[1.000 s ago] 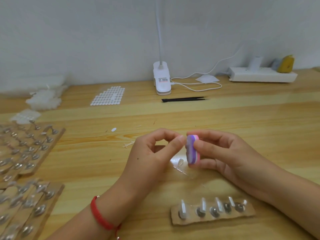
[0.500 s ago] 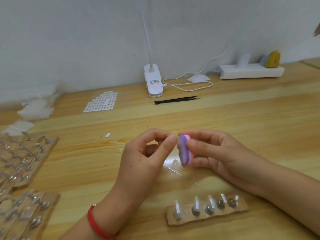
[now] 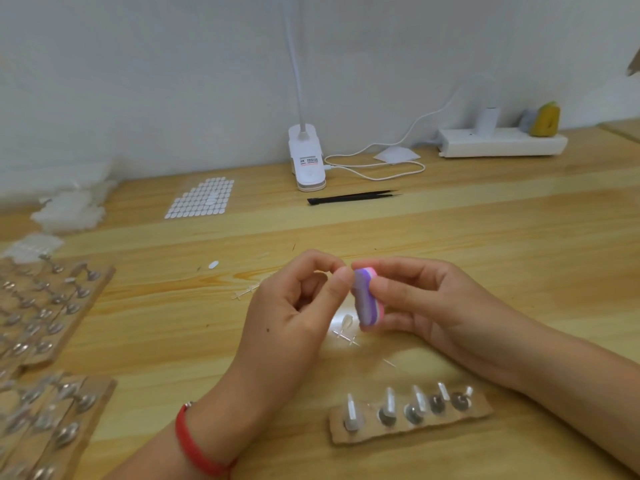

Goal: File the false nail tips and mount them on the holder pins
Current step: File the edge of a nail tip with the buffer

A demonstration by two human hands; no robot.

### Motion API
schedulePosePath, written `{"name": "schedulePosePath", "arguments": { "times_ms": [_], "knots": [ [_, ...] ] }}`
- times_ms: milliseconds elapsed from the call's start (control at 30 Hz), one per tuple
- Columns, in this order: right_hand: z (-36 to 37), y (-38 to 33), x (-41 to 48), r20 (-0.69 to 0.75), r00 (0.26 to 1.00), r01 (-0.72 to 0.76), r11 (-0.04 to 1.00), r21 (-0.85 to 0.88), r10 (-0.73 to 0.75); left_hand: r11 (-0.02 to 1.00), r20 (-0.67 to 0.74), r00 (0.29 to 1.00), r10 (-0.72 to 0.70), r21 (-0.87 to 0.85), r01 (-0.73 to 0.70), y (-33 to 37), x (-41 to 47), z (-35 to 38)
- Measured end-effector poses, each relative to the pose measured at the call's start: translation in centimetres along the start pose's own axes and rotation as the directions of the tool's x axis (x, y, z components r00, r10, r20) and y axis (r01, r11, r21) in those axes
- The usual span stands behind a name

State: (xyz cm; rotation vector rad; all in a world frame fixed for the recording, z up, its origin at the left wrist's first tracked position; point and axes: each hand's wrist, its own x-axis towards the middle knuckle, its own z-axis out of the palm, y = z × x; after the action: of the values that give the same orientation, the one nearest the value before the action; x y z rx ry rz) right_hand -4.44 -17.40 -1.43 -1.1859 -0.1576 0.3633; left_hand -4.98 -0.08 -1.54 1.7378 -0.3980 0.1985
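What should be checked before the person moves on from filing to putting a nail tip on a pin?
1. Grip on the file block: ok, the right hand holds it between fingers and thumb.
2. Pinch of the left hand holds a nail tip: cannot tell; thumb and forefinger meet at the block and hide whatever is there.
3. Reach to the holder strip: ok, it lies flat on the table near the right forearm.
4. Free pin on that strip: cannot tell; all five seem to carry clear tips.
5. The spare clear tip below the block: ok, it lies on the table, apart from both hands.
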Motion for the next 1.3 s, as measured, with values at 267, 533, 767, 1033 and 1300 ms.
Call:
{"name": "schedulePosePath", "arguments": {
  "times_ms": [267, 533, 767, 1033, 1300],
  "knots": [
    [-0.22, -0.05, -0.09, 0.014, 1.0, -0.004, 1.0, -0.01, 0.004, 1.0, 0.038, 0.999, 0.007, -0.014, -0.006, 0.43, -0.25, 0.16],
    [-0.07, -0.05, -0.04, 0.044, 0.999, -0.01, 0.999, -0.034, 0.011, 1.0, -0.128, 0.992, 0.015, -0.001, -0.015, -0.02, 0.28, -0.28],
    [0.25, -0.12, -0.19, 0.057, 0.998, -0.005, 0.998, -0.057, 0.008, 1.0, -0.066, 0.998, 0.016, -0.018, -0.017, -0.05, 0.14, -0.08],
    [0.4, -0.02, -0.29, 0.023, 0.999, 0.024, 0.996, -0.084, -0.023, 0.998, -0.075, 0.997, -0.023, -0.066, 0.018, 0.22, 0.22, 0.01],
    [0.45, 0.02, -0.29, -0.032, 0.999, 0.041, 0.999, -0.018, -0.042, 0.993, -0.084, 0.995, -0.062, -0.105, 0.053, 0.31, 0.18, -0.02]
  ]
}}
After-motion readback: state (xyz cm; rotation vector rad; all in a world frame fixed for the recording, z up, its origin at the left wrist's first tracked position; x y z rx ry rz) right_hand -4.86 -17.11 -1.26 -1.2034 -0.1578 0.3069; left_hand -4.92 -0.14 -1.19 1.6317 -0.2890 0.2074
